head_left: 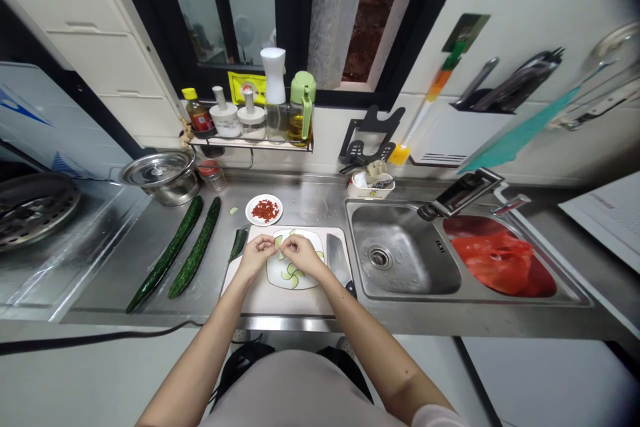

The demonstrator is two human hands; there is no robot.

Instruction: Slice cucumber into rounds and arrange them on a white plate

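Observation:
My left hand and my right hand meet over a white square plate. Between the fingertips of my left hand is a thin cucumber slice. The fingers of my right hand are pinched close beside it; what they hold, if anything, is hidden. Several cut cucumber slices lie fanned on the plate, partly covered by my hands. The plate rests on a pale cutting board. A knife lies along the board's right side, and a cucumber piece sits at its left edge.
Two whole cucumbers lie on the steel counter to the left. A small dish of red berries stands behind the board. A lidded pot is at the back left. The sink is on the right, with a red plastic bag beyond.

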